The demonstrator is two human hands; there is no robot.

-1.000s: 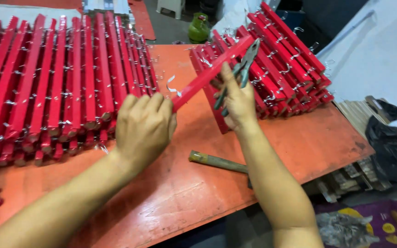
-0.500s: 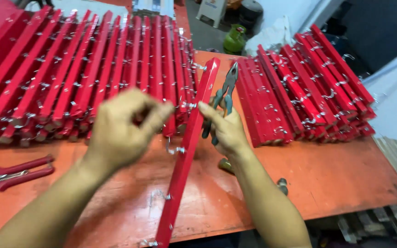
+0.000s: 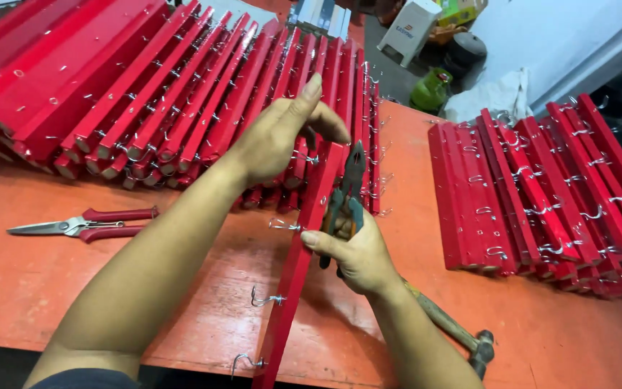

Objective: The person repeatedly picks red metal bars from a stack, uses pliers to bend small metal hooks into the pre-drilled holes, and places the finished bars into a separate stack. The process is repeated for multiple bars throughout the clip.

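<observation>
My left hand point(image 3: 280, 137) grips the far end of a long red wooden strip point(image 3: 298, 266) with silver hooks screwed into its side. The strip runs from the red stack toward me, its near end over the table's front edge. My right hand point(image 3: 358, 253) holds a pair of pliers point(image 3: 347, 198) with greenish handles, jaws pointing up beside the strip, thumb close to a hook point(image 3: 282, 225). Two more hooks stick out of the strip nearer to me.
A big row of red hooked strips point(image 3: 145, 94) leans at the back left; a smaller stack point(image 3: 541, 194) lies at the right. Red-handled snips point(image 3: 84, 226) lie on the orange table point(image 3: 23, 281) at left. A hammer point(image 3: 455, 333) lies under my right forearm.
The strip has swung from lying across the table to pointing toward me, and my left hand has moved up to its far end. The pliers stay in my right hand.
</observation>
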